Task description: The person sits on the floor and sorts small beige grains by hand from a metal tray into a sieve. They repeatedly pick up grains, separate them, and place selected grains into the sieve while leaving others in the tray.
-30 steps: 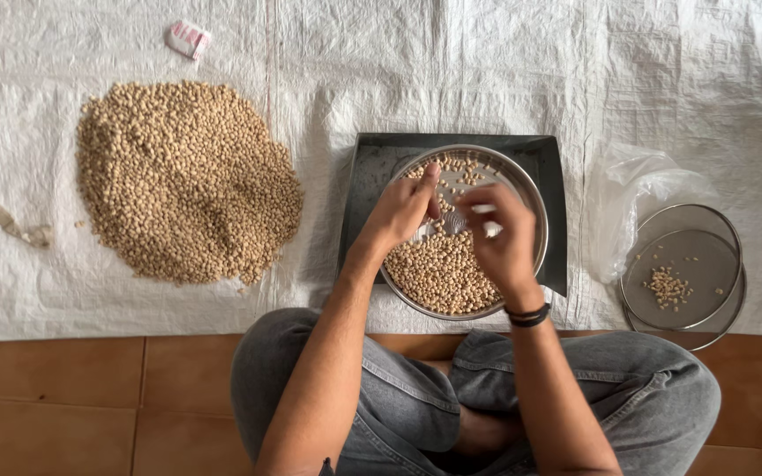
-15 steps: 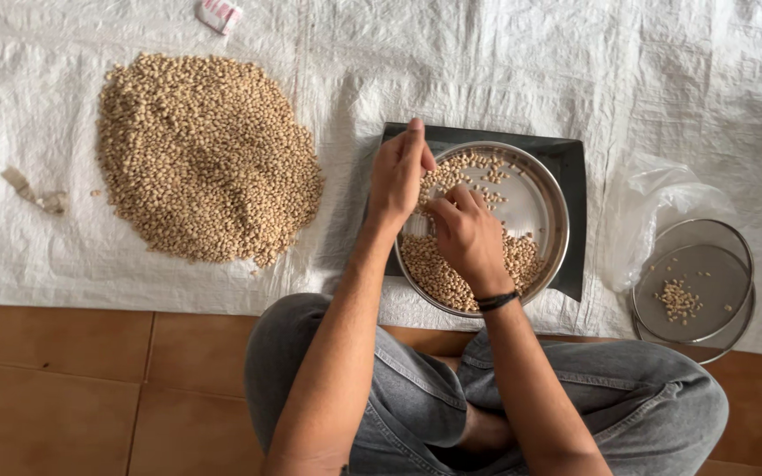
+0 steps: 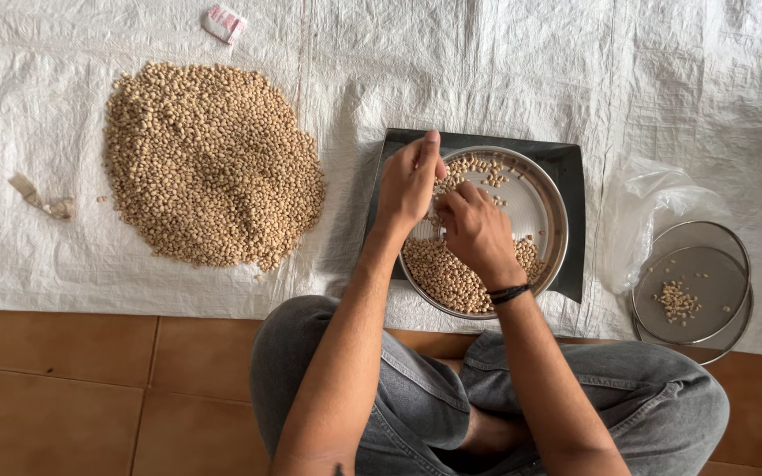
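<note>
Both my hands sit in the round shiny metal bowl (image 3: 547, 211) of tan beans (image 3: 447, 269): left hand (image 3: 409, 181) flat and open, right hand (image 3: 478, 231) curled, pinching beans.

We see a round steel plate (image 3: 541, 204) on a dark tray (image 3: 570, 167), tan beans (image 3: 448, 273) heaped at its near side.

small packet (image 3: 224, 23) — white and red | top edge, white sheet (image 3: 681, 97)
</note>
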